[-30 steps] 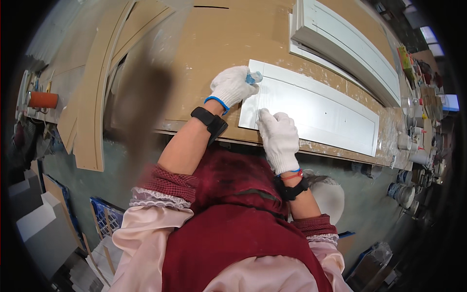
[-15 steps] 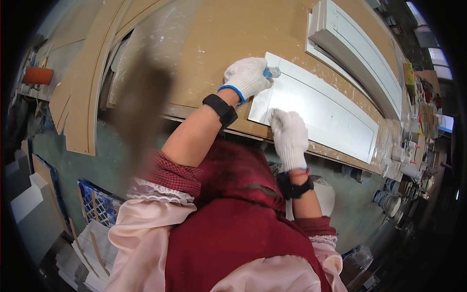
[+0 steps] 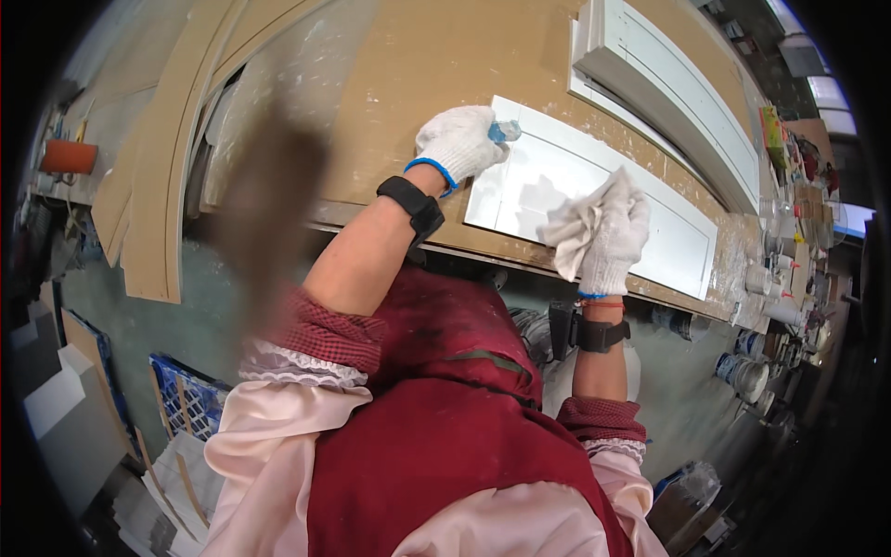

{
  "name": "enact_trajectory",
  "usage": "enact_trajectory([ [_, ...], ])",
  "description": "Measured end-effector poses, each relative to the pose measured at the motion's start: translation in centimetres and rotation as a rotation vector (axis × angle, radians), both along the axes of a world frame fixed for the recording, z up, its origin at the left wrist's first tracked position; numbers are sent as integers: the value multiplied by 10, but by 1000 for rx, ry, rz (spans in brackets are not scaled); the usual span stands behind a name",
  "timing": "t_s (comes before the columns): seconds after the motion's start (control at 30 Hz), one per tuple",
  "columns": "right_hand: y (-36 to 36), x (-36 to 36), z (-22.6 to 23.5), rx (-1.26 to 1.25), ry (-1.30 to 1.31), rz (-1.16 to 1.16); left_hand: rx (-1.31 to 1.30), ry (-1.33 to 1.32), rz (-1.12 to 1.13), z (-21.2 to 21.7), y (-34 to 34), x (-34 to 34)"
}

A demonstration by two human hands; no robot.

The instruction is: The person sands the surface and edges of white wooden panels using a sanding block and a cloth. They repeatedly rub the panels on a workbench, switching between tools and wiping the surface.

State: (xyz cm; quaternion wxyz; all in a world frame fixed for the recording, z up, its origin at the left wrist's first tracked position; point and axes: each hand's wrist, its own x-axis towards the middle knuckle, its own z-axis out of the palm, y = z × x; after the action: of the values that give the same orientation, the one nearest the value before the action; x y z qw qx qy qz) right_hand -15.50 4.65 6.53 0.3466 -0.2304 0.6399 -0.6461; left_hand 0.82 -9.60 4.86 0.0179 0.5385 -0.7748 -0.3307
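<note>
A long white panel with a grooved border lies flat on the brown worktop. At its far left corner is my left hand, in a white knit glove with a blue cuff, fingers closed on a small pale-blue lump whose kind I cannot make out. My right hand, gloved alike, is closed round a crumpled off-white cloth. The cloth stands over the middle of the panel and casts a shadow on it. Whether the cloth touches the surface is unclear.
More white panels are stacked behind on the brown board. Long brown strips overhang the worktop at left, near an orange pot. Buckets stand on the floor at right. A dark blur hides part of the left side.
My right hand has moved right from the panel's near left part, and the cloth now shows in it. My left hand keeps to the far left corner with the blue lump.
</note>
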Motion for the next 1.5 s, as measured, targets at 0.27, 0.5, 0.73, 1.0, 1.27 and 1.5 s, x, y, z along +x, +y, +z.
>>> enact_trajectory([
  [0.27,18,-5,-27,32,1262,459,-36,26,-12,1,-1,1],
  [0.5,32,9,-18,278,942,764,-19,-32,1,2,3,0],
  [0.73,9,33,3,372,1156,763,-18,-25,4,-1,1,0],
  [1.0,-8,50,-17,356,1379,539,-29,-56,-30,5,-2,-1],
  [1.27,-3,54,-22,366,1382,508,9,-24,-28,1,-2,-3],
  [1.5,17,61,-27,354,1522,447,-46,-23,-31,-1,-2,-2],
])
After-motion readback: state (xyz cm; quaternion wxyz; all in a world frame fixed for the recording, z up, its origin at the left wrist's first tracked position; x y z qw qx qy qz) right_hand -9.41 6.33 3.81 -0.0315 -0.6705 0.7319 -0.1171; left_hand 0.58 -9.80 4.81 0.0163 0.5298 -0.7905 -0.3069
